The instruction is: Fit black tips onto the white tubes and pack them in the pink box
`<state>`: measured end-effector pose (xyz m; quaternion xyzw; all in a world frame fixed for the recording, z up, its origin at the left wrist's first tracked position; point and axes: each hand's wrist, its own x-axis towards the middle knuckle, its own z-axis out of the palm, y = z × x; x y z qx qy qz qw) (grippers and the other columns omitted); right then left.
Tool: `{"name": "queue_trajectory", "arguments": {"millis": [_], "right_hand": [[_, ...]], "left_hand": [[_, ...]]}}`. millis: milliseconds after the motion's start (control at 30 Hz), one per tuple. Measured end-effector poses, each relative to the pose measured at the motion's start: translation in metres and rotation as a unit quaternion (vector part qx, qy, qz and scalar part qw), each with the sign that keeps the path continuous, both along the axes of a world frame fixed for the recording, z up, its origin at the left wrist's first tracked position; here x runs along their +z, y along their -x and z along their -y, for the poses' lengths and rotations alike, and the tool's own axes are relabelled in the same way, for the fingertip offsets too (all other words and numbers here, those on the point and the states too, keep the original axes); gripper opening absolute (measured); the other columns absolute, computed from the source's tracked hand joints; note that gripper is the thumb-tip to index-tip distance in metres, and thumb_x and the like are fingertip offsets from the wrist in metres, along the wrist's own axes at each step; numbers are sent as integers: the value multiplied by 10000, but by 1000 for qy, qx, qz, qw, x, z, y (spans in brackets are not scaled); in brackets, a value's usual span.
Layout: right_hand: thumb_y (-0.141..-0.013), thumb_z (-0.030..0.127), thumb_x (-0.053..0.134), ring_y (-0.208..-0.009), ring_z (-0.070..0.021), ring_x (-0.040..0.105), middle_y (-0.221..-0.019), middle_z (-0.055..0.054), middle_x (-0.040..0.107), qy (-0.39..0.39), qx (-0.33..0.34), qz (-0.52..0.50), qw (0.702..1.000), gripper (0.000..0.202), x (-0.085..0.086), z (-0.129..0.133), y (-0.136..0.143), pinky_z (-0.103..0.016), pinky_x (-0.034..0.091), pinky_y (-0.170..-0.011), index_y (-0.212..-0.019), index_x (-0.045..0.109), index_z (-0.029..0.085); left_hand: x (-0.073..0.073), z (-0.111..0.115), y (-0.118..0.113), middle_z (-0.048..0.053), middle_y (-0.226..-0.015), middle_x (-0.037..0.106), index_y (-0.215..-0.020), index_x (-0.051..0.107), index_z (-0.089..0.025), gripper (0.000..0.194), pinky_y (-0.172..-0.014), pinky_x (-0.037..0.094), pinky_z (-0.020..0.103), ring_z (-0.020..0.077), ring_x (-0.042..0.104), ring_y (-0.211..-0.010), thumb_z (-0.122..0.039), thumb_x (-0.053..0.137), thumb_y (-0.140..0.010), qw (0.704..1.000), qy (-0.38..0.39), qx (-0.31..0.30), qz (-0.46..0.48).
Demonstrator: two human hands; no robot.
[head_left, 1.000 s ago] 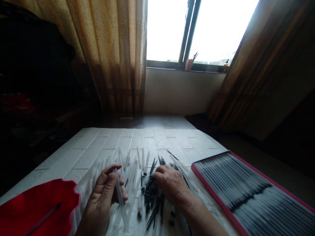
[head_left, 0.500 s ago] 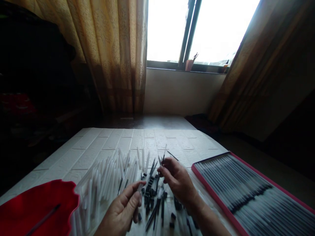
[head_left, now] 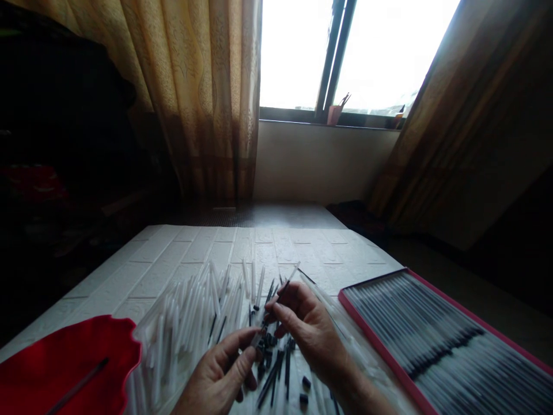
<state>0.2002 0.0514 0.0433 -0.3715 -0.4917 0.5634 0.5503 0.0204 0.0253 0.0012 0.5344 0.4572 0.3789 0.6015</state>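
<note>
My left hand (head_left: 224, 372) pinches a short clear tube (head_left: 256, 339), mostly hidden by the fingers. Just above and to the right, my right hand (head_left: 309, 325) grips a thin pen refill (head_left: 292, 276), dark along part of its length and pale at the upper end. The refill slants down toward the tube; whether the two touch I cannot tell. Below the hands lie dark thin rods (head_left: 271, 377) and small black caps (head_left: 306, 382). A heap of translucent pen barrels (head_left: 203, 300) spreads left of my left hand.
At the right lies a pink-rimmed box (head_left: 367, 314) filled with rows of pens (head_left: 436, 323). A red scalloped bowl (head_left: 116, 331) at the left holds one dark stick (head_left: 80, 383). White brick-patterned sheeting (head_left: 259, 242) covers the table; beyond stand a window and curtains.
My right hand has moved left and down with the refill, closer to my left hand. The left hand has shifted slightly right and down, still pinching the tube.
</note>
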Motion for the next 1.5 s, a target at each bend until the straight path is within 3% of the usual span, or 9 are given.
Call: {"name": "queue_trajectory", "arguments": {"millis": [333,433,533,600,700,767,867,1167,1500], "right_hand": [[-808,326,698,-800,-161,643,-932,-52,709,-42,64,132,988,161,6,10,-6,-279,504,-728,-869,705,177],[-846,324,652,-921,-197,658,-1029,-65,714,-67,105,161,979,202,10,10,-12,-310,513,-787,-992,712,198],[-889,327,587,-912,-194,670,-1005,-66,731,-82,79,202,973,259,8,4,-22,-320,520,-794,-1091,694,206],[-884,276,579,-850,-184,674,-930,-59,738,-105,41,282,953,200,6,-1,-29,-305,515,-768,-994,728,199],[-841,150,595,-762,-165,662,-825,-33,720,-136,38,453,880,175,2,-4,-38,-266,484,-705,-846,760,209],[-795,83,620,-756,-156,661,-842,-17,716,-131,63,536,832,224,-1,-3,-41,-248,464,-692,-854,772,238],[-740,79,686,-817,-166,666,-898,-1,708,-133,80,593,790,289,-5,-1,-41,-243,449,-723,-919,769,290],[-800,181,680,-847,-162,654,-932,3,675,-160,82,632,754,204,-14,-3,-39,-227,429,-726,-951,746,301],[-817,129,629,-873,-191,656,-986,-31,681,-127,52,673,727,183,-6,-7,-38,-253,440,-743,-918,722,250]], "left_hand": [[4,1,-1,8,-767,681,-1061,729,-241,474,-613,448,246,163,595,-697,-613,701,-769,998,-19,-22,50],[9,2,-3,12,-738,681,-1030,741,-236,439,-611,450,251,168,601,-688,-586,722,-766,997,-14,-6,70],[13,2,-3,34,-789,704,-1007,747,-226,443,-608,466,261,176,621,-685,-581,745,-742,995,1,17,98],[15,2,-3,44,-816,708,-989,749,-219,439,-612,477,266,176,629,-681,-573,759,-731,993,3,37,108],[18,2,-2,38,-811,695,-977,746,-217,428,-590,482,251,160,630,-656,-563,766,-728,993,3,46,112],[19,2,-1,29,-798,679,-985,741,-217,440,-536,470,227,140,624,-615,-571,765,-726,992,10,43,114],[18,2,-1,19,-789,651,-1021,723,-214,468,-425,419,185,111,605,-534,-586,748,-737,992,32,43,111],[2,-3,-2,-16,-725,600,-1177,638,-239,557,-306,358,142,86,575,-419,-570,750,-744,992,52,22,113],[4,-4,-2,-39,-703,582,-1120,618,-238,521,-292,359,130,83,579,-402,-580,737,-745,991,37,54,115]]}}
